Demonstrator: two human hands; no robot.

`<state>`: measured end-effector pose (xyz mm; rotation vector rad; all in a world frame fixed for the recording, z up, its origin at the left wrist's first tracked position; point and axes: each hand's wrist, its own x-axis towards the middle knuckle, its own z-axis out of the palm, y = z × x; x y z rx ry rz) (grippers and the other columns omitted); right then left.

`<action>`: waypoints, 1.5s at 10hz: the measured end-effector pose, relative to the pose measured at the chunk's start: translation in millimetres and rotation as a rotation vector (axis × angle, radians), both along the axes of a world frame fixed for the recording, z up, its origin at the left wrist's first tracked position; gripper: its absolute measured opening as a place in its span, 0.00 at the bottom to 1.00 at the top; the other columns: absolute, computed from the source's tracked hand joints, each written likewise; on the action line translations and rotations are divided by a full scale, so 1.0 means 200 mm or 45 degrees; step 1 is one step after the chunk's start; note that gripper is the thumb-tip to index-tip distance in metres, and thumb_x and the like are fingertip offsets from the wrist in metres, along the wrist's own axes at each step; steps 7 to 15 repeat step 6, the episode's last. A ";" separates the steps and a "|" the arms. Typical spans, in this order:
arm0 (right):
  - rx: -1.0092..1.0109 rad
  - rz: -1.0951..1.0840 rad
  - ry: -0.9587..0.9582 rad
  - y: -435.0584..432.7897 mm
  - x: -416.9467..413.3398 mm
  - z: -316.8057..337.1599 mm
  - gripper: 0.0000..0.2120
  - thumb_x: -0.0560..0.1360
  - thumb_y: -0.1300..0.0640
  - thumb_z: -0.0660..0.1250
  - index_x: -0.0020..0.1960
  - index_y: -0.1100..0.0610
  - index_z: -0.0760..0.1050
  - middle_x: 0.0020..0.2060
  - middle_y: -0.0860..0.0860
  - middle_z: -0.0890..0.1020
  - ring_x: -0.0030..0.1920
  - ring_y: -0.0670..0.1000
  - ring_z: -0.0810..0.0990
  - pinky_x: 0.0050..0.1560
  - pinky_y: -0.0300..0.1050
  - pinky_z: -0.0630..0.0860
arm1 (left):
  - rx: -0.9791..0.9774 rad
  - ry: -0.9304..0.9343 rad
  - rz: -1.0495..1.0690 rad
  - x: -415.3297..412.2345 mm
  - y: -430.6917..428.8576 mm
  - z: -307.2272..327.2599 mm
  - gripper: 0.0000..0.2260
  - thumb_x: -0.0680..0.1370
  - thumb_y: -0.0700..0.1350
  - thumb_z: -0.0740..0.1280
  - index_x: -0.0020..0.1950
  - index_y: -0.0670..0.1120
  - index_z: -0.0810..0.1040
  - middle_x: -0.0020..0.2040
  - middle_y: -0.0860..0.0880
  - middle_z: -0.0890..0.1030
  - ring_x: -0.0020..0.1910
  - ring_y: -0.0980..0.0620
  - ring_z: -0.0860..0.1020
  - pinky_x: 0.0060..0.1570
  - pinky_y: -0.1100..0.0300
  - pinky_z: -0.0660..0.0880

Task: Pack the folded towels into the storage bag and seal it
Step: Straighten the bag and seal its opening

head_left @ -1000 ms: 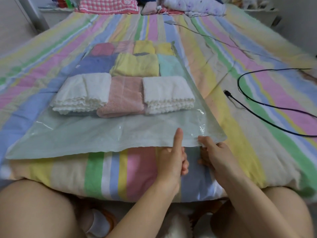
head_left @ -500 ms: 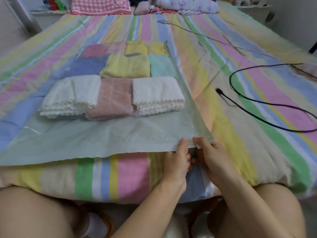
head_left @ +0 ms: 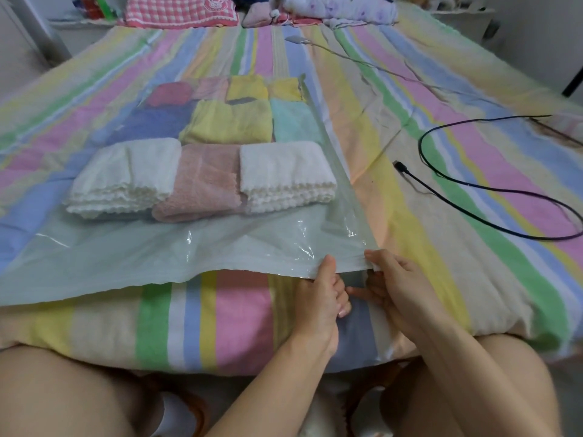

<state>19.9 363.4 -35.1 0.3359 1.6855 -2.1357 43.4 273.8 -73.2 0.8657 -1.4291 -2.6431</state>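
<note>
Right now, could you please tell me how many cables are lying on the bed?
2: a black cable looped right of the storage bag, and a thin pale cable farther back.

We count ten folded towels (head_left: pixel 205 181) in one storage bag (head_left: pixel 157 257), one black cable (head_left: pixel 401 167) at three o'clock, one grey cable (head_left: pixel 295 39) at one o'clock.

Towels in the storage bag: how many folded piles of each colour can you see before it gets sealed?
White towels: 2 (the left pile may be two side by side)
Pink towels: 2
Yellow towels: 3
Blue towel: 1
Mint towel: 1
Red towel: 1
Total: 10
</note>
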 end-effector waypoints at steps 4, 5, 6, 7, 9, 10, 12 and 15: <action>0.156 -0.102 0.071 0.01 0.04 -0.01 0.24 0.79 0.52 0.63 0.25 0.57 0.73 0.19 0.47 0.69 0.19 0.43 0.69 0.31 0.42 0.78 | -0.217 0.038 -0.126 0.02 -0.01 -0.01 0.20 0.80 0.48 0.63 0.31 0.46 0.63 0.23 0.51 0.59 0.19 0.55 0.58 0.20 0.64 0.56; 0.357 -0.035 0.125 0.04 0.07 0.00 0.25 0.75 0.39 0.62 0.31 0.59 0.66 0.22 0.51 0.64 0.23 0.47 0.64 0.21 0.31 0.67 | -0.117 0.004 -0.237 0.03 -0.04 0.03 0.19 0.78 0.54 0.65 0.31 0.47 0.66 0.23 0.52 0.61 0.20 0.56 0.60 0.20 0.64 0.58; 0.534 0.341 0.222 0.12 0.05 0.05 0.30 0.67 0.29 0.58 0.29 0.57 0.64 0.22 0.51 0.64 0.24 0.48 0.63 0.24 0.33 0.66 | 0.100 -0.068 -0.544 0.04 -0.10 0.14 0.18 0.72 0.60 0.69 0.36 0.49 0.70 0.26 0.52 0.65 0.23 0.56 0.63 0.22 0.65 0.62; 0.534 0.341 0.222 0.12 0.05 0.05 0.30 0.67 0.29 0.58 0.29 0.57 0.64 0.22 0.51 0.64 0.24 0.48 0.63 0.24 0.33 0.66 | 0.100 -0.068 -0.544 0.04 -0.10 0.14 0.18 0.72 0.60 0.69 0.36 0.49 0.70 0.26 0.52 0.65 0.23 0.56 0.63 0.22 0.65 0.62; 0.534 0.341 0.222 0.12 0.05 0.05 0.30 0.67 0.29 0.58 0.29 0.57 0.64 0.22 0.51 0.64 0.24 0.48 0.63 0.24 0.33 0.66 | 0.100 -0.068 -0.544 0.04 -0.10 0.14 0.18 0.72 0.60 0.69 0.36 0.49 0.70 0.26 0.52 0.65 0.23 0.56 0.63 0.22 0.65 0.62; 0.534 0.341 0.222 0.12 0.05 0.05 0.30 0.67 0.29 0.58 0.29 0.57 0.64 0.22 0.51 0.64 0.24 0.48 0.63 0.24 0.33 0.66 | 0.100 -0.068 -0.544 0.04 -0.10 0.14 0.18 0.72 0.60 0.69 0.36 0.49 0.70 0.26 0.52 0.65 0.23 0.56 0.63 0.22 0.65 0.62; 0.534 0.341 0.222 0.12 0.05 0.05 0.30 0.67 0.29 0.58 0.29 0.57 0.64 0.22 0.51 0.64 0.24 0.48 0.63 0.24 0.33 0.66 | 0.100 -0.068 -0.544 0.04 -0.10 0.14 0.18 0.72 0.60 0.69 0.36 0.49 0.70 0.26 0.52 0.65 0.23 0.56 0.63 0.22 0.65 0.62; 0.534 0.341 0.222 0.12 0.05 0.05 0.30 0.67 0.29 0.58 0.29 0.57 0.64 0.22 0.51 0.64 0.24 0.48 0.63 0.24 0.33 0.66 | 0.100 -0.068 -0.544 0.04 -0.10 0.14 0.18 0.72 0.60 0.69 0.36 0.49 0.70 0.26 0.52 0.65 0.23 0.56 0.63 0.22 0.65 0.62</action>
